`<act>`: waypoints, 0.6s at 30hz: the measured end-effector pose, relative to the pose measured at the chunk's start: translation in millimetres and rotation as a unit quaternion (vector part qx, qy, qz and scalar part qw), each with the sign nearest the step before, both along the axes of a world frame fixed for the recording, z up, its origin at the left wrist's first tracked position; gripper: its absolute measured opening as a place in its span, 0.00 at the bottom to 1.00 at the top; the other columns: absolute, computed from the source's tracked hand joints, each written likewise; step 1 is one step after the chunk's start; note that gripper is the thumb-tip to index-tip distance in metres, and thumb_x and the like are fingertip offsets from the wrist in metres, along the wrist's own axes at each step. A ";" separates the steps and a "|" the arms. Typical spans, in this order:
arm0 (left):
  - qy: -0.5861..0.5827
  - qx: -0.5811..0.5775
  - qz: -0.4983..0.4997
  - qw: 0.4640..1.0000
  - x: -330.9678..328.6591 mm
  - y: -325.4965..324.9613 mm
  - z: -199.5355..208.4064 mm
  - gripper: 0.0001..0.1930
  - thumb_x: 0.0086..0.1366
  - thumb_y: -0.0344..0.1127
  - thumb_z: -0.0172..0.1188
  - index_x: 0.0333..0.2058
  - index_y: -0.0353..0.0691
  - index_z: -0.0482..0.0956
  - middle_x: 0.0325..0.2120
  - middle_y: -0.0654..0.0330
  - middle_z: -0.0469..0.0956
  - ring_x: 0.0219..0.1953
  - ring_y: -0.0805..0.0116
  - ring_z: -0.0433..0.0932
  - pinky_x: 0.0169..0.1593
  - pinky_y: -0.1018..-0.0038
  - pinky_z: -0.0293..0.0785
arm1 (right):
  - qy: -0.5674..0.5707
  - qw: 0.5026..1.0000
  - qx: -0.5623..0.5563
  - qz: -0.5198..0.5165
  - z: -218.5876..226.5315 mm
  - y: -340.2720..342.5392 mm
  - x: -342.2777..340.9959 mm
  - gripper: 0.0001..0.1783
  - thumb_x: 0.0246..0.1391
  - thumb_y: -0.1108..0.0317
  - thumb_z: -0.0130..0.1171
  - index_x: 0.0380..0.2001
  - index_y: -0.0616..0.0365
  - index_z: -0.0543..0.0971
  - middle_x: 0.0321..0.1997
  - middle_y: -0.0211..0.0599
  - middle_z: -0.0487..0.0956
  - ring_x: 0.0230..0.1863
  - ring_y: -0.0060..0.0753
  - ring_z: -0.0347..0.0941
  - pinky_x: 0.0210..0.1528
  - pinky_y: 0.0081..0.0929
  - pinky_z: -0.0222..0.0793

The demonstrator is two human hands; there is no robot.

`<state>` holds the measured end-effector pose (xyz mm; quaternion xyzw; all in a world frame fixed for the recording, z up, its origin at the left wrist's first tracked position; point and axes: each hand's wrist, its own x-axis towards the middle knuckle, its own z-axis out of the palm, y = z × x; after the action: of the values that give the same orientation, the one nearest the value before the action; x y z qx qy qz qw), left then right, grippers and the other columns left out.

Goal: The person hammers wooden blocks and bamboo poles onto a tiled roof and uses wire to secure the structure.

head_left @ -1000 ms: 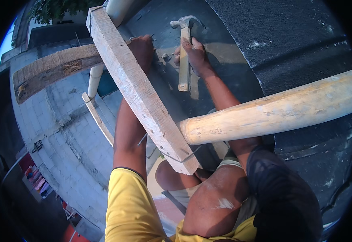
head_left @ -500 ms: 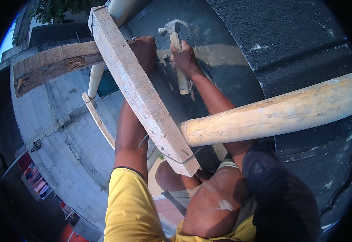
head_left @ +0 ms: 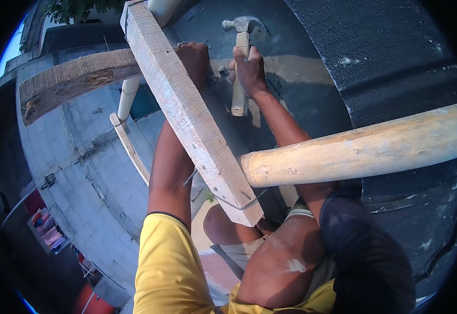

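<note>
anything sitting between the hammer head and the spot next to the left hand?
Nothing visible. The right hand holds the claw hammer by its wooden handle, head raised above. The left hand rests beside the sawn plank, and the gap between the hands shows only dark wall. Any nail is too small to tell.

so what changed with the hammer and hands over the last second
The right hand swung the hammer down toward the spot beside the left hand half a second ago, then lifted it back up, head high again. Its grip on the wooden handle never let go. The left hand stayed against the plank; the round pole did not move.
</note>
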<state>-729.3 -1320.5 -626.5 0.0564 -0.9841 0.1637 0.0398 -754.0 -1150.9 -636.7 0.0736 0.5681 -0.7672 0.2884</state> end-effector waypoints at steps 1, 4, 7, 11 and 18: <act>0.006 0.007 -0.006 1.000 -6.0 3.8 0.3 0.08 0.60 0.35 0.55 0.23 0.44 0.80 0.26 0.57 0.80 0.32 0.56 0.82 0.33 0.60 0.80 | 0.004 0.998 -0.031 -0.057 1.4 1.2 0.8 0.13 0.65 0.62 0.52 0.38 0.62 0.66 0.20 0.35 0.73 0.13 0.27 0.71 0.16 0.29 0.68; -0.002 -0.019 -0.016 1.000 -7.2 6.7 1.4 0.08 0.59 0.35 0.56 0.23 0.44 0.79 0.25 0.57 0.80 0.31 0.56 0.82 0.32 0.61 0.80 | -0.009 0.998 -0.058 -0.023 -2.0 -2.3 2.9 0.14 0.64 0.62 0.53 0.39 0.62 0.66 0.20 0.35 0.73 0.13 0.27 0.71 0.16 0.28 0.67; -0.016 -0.036 0.003 0.999 -3.1 5.4 -2.6 0.07 0.58 0.34 0.56 0.22 0.45 0.79 0.25 0.57 0.80 0.30 0.56 0.83 0.32 0.62 0.80 | 0.015 0.986 0.004 0.165 5.3 7.7 -8.3 0.14 0.63 0.62 0.54 0.40 0.64 0.68 0.21 0.35 0.74 0.14 0.27 0.71 0.16 0.29 0.68; -0.014 -0.049 -0.006 0.999 -6.0 8.5 3.2 0.05 0.57 0.35 0.57 0.23 0.46 0.79 0.25 0.58 0.80 0.31 0.58 0.83 0.31 0.63 0.79 | -0.071 0.997 0.032 0.027 -3.8 -16.0 6.1 0.12 0.64 0.60 0.53 0.43 0.57 0.69 0.22 0.32 0.72 0.18 0.27 0.71 0.20 0.31 0.69; -0.039 -0.026 0.000 0.999 -2.4 6.8 0.3 0.03 0.57 0.35 0.59 0.28 0.45 0.79 0.31 0.57 0.80 0.35 0.58 0.83 0.34 0.63 0.80 | -0.118 0.977 0.040 0.172 -28.5 -31.0 36.6 0.13 0.65 0.59 0.52 0.41 0.58 0.68 0.22 0.34 0.73 0.20 0.30 0.73 0.22 0.33 0.70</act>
<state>-731.7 -1313.7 -626.1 0.0487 -0.9803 0.1915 0.0026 -717.4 -1181.9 -665.3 0.0767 0.5643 -0.6687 0.4781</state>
